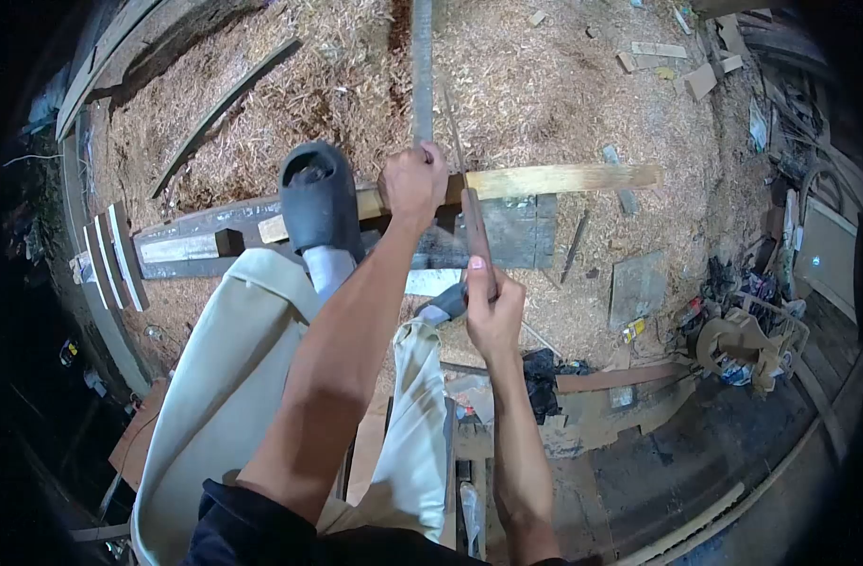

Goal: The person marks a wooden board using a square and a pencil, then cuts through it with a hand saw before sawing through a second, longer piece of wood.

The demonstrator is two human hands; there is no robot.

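A pale wooden strip [563, 179] lies crosswise over a dark plank [516, 241] on the ground. My left hand [414, 184] is closed over the strip, close to the left of the saw. My right hand [495, 316] grips the brown handle of a handsaw [476, 226], thumb laid along the top. The saw's thin blade points away from me and crosses the strip just right of my left hand. My foot in a dark slipper [320, 212] presses on the strip further left. The fingertips of my left hand are partly hidden.
Wood shavings [544, 104] cover the ground. A long grey board [422, 71] runs away beyond my left hand. A curved wood strip [224, 108] lies upper left, several white-edged strips [115, 259] at far left. A curved wooden piece [733, 344] and clutter stand on the right.
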